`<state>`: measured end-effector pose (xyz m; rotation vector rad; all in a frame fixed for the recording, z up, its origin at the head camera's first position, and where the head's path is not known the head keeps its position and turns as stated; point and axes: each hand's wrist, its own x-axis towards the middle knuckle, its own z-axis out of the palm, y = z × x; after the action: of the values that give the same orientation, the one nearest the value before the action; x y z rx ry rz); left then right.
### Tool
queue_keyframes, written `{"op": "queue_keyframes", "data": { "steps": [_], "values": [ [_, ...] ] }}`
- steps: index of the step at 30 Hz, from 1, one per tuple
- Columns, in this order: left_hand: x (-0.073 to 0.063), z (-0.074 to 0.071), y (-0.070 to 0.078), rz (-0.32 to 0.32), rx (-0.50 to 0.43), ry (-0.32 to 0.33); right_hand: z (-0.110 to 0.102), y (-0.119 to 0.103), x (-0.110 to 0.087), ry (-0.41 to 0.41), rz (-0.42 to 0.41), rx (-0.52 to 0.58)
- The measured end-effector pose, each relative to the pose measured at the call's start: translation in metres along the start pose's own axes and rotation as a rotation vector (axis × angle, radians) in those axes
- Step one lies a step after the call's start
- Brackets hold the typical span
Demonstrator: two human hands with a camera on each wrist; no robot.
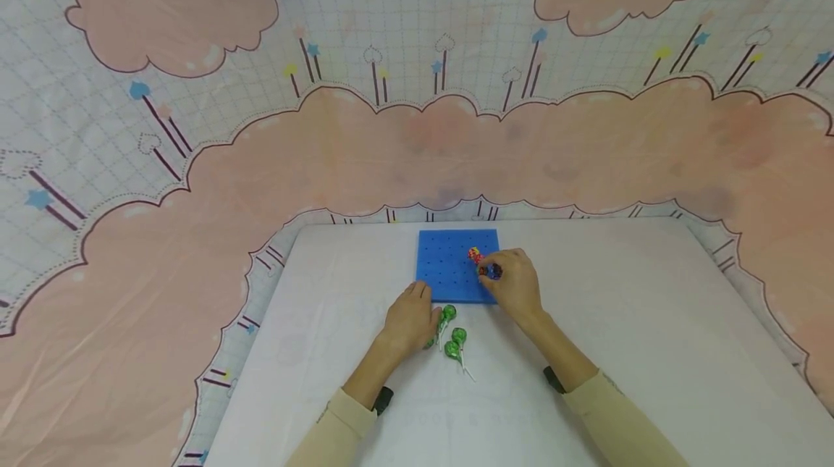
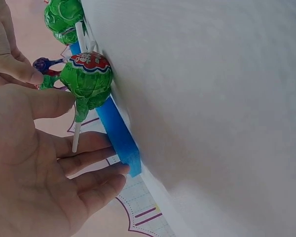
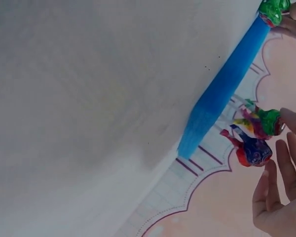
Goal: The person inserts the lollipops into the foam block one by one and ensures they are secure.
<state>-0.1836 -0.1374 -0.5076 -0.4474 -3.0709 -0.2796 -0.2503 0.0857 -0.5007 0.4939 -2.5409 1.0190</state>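
My left hand lies at the near left corner of a blue pegboard, its fingertips at the board's edge. Beside its thumb, green-wrapped lollipops lie on the table. Over the board's right side, my right hand pinches a green-wrapped lollipop by its head. A blue-and-red lollipop stands close by its fingers. Just beyond is a red-and-yellow lollipop, sticking up from the board. Sticks point down toward the board, their lower ends partly hidden.
Two more green lollipops lie on the white tabletop in front of the board, white sticks toward me. Small holes dot the board's top. Behind the table hangs a cloud-patterned cloth.
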Motion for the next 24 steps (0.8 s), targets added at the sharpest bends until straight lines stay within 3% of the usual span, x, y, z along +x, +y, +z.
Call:
{"op": "queue_keyframes", "data": {
  "steps": [8,16,24],
  "values": [
    [0.000,0.001,0.000,0.007,0.011,0.012,-0.017,-0.002,-0.001,-0.032,0.112,-0.009],
    [0.001,0.002,0.000,0.007,0.008,0.018,-0.041,-0.001,-0.003,-0.186,0.295,-0.035],
    [0.000,0.002,0.001,0.012,0.001,0.027,-0.046,0.011,-0.006,-0.326,0.357,-0.035]
  ]
}}
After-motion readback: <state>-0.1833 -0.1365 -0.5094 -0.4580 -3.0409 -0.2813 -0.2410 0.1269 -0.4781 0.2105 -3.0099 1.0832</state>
